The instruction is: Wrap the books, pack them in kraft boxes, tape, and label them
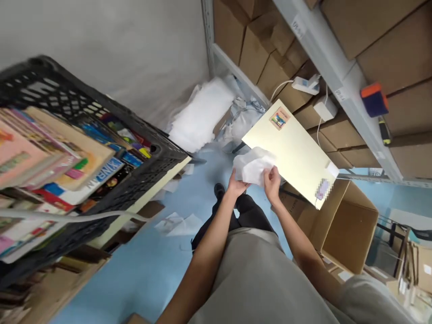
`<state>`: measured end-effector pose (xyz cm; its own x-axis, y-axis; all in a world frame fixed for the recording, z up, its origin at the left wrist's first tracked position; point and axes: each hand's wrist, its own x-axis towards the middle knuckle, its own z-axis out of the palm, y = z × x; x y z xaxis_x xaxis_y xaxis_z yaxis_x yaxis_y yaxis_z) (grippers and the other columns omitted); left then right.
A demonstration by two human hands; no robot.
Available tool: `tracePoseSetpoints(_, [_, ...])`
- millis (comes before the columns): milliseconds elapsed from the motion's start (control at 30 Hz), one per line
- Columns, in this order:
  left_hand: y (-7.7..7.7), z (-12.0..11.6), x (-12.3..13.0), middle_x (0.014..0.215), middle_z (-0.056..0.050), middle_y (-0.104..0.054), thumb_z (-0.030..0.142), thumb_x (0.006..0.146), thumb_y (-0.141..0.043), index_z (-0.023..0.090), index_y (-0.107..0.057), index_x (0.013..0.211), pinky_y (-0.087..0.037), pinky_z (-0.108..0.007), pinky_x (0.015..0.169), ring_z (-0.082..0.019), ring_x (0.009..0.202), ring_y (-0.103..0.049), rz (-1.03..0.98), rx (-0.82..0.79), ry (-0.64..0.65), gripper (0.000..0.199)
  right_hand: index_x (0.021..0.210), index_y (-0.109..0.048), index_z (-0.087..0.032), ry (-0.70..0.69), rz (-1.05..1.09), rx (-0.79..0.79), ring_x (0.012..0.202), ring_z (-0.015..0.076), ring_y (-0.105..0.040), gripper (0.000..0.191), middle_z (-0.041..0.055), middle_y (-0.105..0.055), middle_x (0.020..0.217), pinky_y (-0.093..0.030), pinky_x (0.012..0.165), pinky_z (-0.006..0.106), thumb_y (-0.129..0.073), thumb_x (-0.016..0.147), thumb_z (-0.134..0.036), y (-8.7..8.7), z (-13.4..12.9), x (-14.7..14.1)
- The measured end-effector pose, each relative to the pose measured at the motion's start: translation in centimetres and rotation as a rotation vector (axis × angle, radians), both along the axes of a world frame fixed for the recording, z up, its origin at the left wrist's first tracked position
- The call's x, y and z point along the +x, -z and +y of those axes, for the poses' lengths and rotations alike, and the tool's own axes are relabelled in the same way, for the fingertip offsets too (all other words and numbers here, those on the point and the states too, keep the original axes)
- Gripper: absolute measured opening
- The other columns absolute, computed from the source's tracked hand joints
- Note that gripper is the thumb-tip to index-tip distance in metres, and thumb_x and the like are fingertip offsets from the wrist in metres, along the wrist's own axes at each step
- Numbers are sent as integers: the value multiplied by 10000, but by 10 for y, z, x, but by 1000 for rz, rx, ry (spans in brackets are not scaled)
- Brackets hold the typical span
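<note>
One white wrapping [252, 164] beside bench [297, 150]: left hand [237, 183] grips one edge, right hand [272, 183] pinches another, presumably keeping it spread.

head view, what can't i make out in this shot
All in the head view:
- White wrap: its folds hide whether anything is inside.
- Left hand: fingers partly hidden by the wrap.
- Purple item: pixelated, details lost.
- Black crate: cut off by the left edge.
- Shelf label: too small and blurred to read.
</note>
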<state>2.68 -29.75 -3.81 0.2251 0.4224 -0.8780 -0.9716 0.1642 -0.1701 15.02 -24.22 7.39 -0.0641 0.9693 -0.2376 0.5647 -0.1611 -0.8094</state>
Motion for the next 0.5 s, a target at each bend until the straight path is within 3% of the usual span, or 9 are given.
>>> tracePoseSetpoints(133, [-45, 38, 7, 1238, -192, -763, 679, 1117, -476, 189, -551, 1589, -701, -505, 930, -319, 1050, -797, 39, 40, 94, 685, 1329, -643, -238, 222, 63, 236, 976, 213, -720, 417, 81, -756, 1141, -610, 852, 312, -583, 1062, -553, -75, 26, 35])
tracePoseSetpoints(233, [-67, 72, 6, 1228, -137, -798, 629, 1092, -578, 265, -646, 1467, -692, -423, 934, -276, 1099, -799, 217, 91, 44, 528, 1449, -605, -206, 397, 92, 425, 1181, 248, -748, 534, 151, -741, 1321, -631, 1010, 372, -576, 1064, -575, -103, 51, 73])
tracePoseSetpoints(333, [-77, 113, -5, 1116, -73, -823, 536, 1043, -698, 287, -716, 1263, -679, -326, 888, -225, 1085, -803, 416, 96, 28, 333, 1485, -591, -178, 516, 110, 509, 1312, 275, -738, 586, 194, -721, 1397, -617, 1124, 429, -574, 1052, -571, -100, 79, 112])
tracePoseSetpoints(500, [-81, 190, -19, 986, -24, -818, 366, 953, -807, 254, -694, 1032, -665, -265, 885, -170, 1020, -801, 672, 164, 71, 177, 1481, -565, -165, 746, 180, 429, 1280, 280, -764, 559, 203, -744, 1346, -652, 1117, 489, -565, 1033, -499, -54, 130, 168])
